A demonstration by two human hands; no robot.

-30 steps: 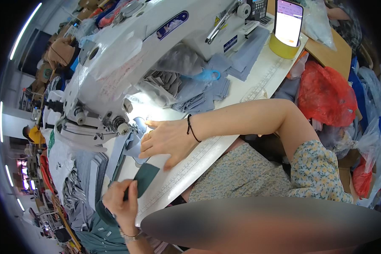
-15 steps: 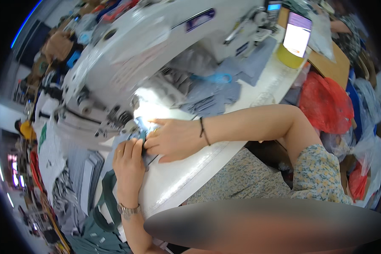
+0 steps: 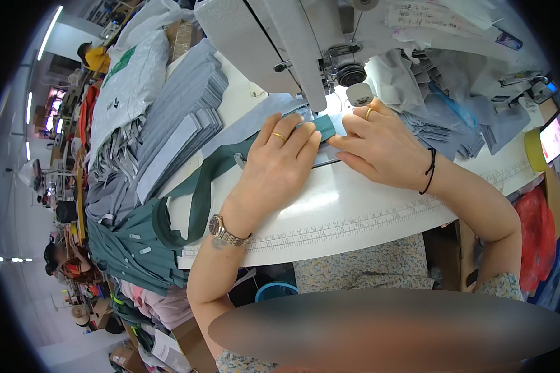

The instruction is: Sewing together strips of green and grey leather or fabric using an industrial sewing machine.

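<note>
A dark green fabric strip (image 3: pixel 325 126) lies under the needle area of a white sewing machine (image 3: pixel 305 46). My left hand (image 3: pixel 279 160) presses on it from the left with bent fingers, a ring and a wristwatch showing. From the right, my right hand (image 3: pixel 386 149) pinches at the strip's end between thumb and index finger; its other fingers are bent beside the machine's round grey part (image 3: pixel 359 94). Leftward from my left hand, the strip loops over the table edge toward a pile of green garments (image 3: pixel 137 245). Pale blue-grey cloth (image 3: pixel 255 121) lies behind my fingers.
Stacked grey-blue cut pieces (image 3: pixel 190 105) and a white plastic bag (image 3: pixel 130 81) stand at the left. More grey pieces (image 3: pixel 460 124) lie right of the machine. A lit phone (image 3: pixel 553 137) leans by a yellow tape roll (image 3: pixel 534 150). Ruler markings (image 3: pixel 354 222) run along the white table's near edge.
My view has swung left, so the machine and phone sit farther right. My hands, close together before, are now slightly apart, with the green strip plainly visible between them.
</note>
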